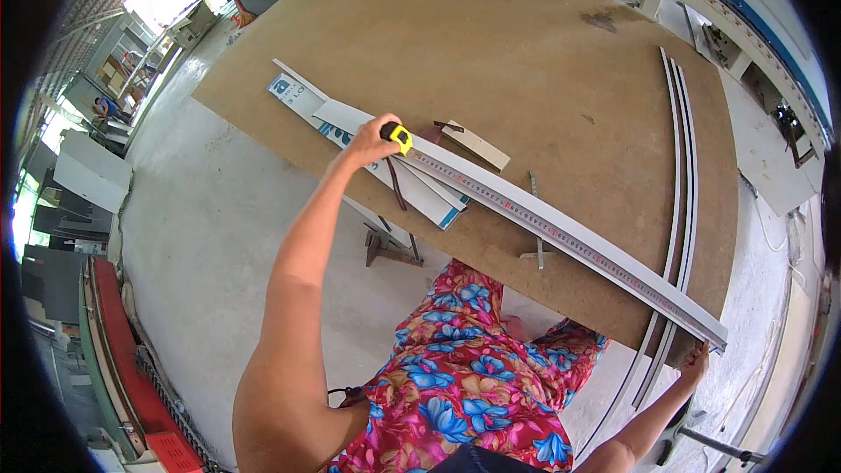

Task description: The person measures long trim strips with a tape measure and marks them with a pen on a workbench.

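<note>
My left hand [371,144] grips a yellow and black tape measure [400,137] near the table's middle. Its blade [547,226] is drawn out along a long white strip or profile [526,195] that slants down to the right. At the strip's far right end, my right hand [696,363] is closed around the blade's tip, mostly hiding it. Under and beside the strip's left part lie white boards with blue lettering [291,95]. A small cream-coloured block [477,145] rests just beyond the strip, and a small metal square [538,256] lies on the near side.
The large brown tabletop [491,35] has its near edge by my body. Several long thin strips [681,158] lie across its right side and overhang the near edge. A trestle [392,248] stands below. Machine rails border the back; a person [109,109] sits far left.
</note>
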The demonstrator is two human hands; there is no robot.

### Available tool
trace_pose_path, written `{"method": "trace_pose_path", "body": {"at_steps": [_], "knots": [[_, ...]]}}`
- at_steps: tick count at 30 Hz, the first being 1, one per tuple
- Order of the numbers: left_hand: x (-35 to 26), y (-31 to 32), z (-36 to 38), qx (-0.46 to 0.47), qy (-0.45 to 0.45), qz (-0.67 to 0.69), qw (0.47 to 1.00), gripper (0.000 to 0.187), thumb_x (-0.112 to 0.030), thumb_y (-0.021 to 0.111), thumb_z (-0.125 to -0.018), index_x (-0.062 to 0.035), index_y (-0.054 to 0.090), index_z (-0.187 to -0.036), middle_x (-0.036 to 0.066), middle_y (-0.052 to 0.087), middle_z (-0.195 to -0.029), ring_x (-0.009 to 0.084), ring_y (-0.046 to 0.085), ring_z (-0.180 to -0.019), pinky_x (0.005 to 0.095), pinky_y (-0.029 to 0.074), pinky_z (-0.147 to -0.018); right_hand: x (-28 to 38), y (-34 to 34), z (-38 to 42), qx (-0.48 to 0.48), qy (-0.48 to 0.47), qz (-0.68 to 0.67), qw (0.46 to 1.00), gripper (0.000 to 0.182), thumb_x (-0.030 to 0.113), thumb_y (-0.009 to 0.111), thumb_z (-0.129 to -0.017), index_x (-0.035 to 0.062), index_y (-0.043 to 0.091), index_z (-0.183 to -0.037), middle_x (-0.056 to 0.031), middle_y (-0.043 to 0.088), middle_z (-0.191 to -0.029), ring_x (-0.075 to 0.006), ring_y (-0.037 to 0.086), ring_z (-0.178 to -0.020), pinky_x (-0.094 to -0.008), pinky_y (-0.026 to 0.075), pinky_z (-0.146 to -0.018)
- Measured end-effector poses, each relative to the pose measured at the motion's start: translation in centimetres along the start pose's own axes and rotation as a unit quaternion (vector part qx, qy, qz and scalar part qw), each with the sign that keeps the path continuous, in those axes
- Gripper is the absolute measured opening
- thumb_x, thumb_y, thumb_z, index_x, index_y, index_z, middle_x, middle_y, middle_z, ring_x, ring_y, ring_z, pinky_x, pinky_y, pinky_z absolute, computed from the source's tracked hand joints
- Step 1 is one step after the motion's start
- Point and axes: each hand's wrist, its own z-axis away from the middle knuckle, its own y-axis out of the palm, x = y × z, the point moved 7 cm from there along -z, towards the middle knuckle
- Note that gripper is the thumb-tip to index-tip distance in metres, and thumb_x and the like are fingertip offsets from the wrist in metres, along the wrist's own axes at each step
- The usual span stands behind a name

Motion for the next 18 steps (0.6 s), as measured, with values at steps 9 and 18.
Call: {"method": "trace_pose_path", "body": {"at_steps": [9,18], "knots": [[3.9,-5.9,-1.5,-0.03,-0.049,-0.039,0.998,0.04,-0.02,0.067,-0.06,-0.0084,0.055,-0.097,0.012,0.06,-0.087,0.0239,0.057,-0.082,0.0333,0.045,-0.073,2.3,-2.9,-4.3,0.026,-0.051,-0.031,0.998,0.026,0.031,0.056,-0.088,0.0085,0.06,-0.1,0.0018,0.062,-0.075,0.0009,0.036,-0.041,-0.0142,0.025,-0.031],[10.1,-8.3,-2.0,-0.041,-0.117,-0.058,0.991,0.045,-0.024,0.069,-0.059,-0.0101,0.055,-0.099,0.012,0.06,-0.096,0.0255,0.057,-0.091,0.0344,0.045,-0.08,3.8,-3.5,-4.9,-0.009,-0.054,-0.007,0.998,0.022,0.029,0.057,-0.088,0.0084,0.059,-0.093,0.0009,0.056,-0.065,-0.0013,0.036,-0.04,-0.0158,0.025,-0.031]]}}
